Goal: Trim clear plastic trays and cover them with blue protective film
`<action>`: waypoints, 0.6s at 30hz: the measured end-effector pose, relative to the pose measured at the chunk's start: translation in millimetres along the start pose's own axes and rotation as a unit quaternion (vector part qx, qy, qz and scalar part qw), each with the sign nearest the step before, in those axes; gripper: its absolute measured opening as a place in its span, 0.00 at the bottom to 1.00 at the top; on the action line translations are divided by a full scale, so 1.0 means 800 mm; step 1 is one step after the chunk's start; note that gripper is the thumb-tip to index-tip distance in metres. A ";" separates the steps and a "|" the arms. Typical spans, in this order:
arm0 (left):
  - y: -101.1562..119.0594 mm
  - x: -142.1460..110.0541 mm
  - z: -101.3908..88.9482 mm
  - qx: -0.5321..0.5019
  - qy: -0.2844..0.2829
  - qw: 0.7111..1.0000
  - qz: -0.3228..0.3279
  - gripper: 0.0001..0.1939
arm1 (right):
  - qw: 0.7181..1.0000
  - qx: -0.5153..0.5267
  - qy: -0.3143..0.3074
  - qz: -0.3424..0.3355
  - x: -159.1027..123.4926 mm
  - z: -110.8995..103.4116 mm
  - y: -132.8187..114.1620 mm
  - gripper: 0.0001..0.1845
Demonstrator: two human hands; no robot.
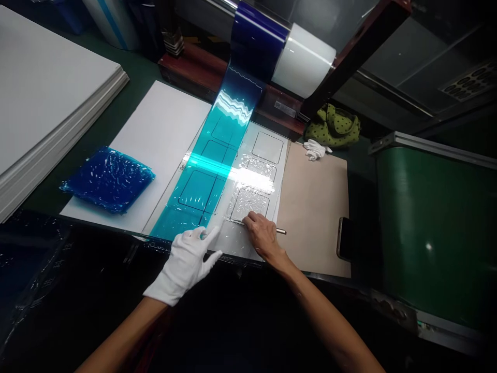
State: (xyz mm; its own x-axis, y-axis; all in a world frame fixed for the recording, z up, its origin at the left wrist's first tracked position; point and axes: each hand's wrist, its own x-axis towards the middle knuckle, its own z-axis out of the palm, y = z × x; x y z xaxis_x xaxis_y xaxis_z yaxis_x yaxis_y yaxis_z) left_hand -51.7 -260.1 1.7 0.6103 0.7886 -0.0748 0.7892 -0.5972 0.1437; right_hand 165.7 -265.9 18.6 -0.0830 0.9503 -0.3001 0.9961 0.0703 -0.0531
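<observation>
My left hand [188, 261], in a white glove, lies at the table's front edge by the lower end of a translucent blue film strip [202, 186]. Its thumb and forefinger are spread, and nothing shows between them. My bare right hand [261, 233] is closed around a slim pen-like tool [281, 231], whose end pokes out on the right; its exact kind is hidden. Under that hand lies a clear, wrinkled film [250, 202] over a white sheet printed with rounded black squares [267, 146]. The blue film slopes down from a roll [262, 31] and covers more of these outlines.
A white roll [305, 59] sits beside the blue one on a dark red frame. Stacked blue film pieces [108, 178] lie left on white board. A brown board [314, 207], a phone [344, 238], a crumpled white glove [316, 149] and a green conveyor belt [430, 233] are right.
</observation>
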 end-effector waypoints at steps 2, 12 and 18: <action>0.003 -0.016 0.011 0.001 0.020 1.000 0.015 0.34 | 1.000 0.002 -0.003 0.016 -0.013 0.002 0.012 0.11; -0.002 -0.023 0.051 0.044 0.162 0.981 0.097 0.19 | 0.995 -0.017 -0.019 0.093 -0.072 0.006 0.062 0.13; -0.006 -0.020 0.023 0.039 0.185 0.974 0.128 0.17 | 0.986 0.059 0.015 0.157 -0.125 0.005 0.074 0.11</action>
State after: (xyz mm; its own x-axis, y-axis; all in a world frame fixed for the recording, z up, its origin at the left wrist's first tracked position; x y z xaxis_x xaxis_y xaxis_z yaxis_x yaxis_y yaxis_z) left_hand -64.0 -272.5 -16.3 0.7321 0.6035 0.3159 0.6265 -0.7786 0.0354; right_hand 232.8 -358.1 41.6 0.2311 0.9282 -0.2916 0.9621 -0.2625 -0.0734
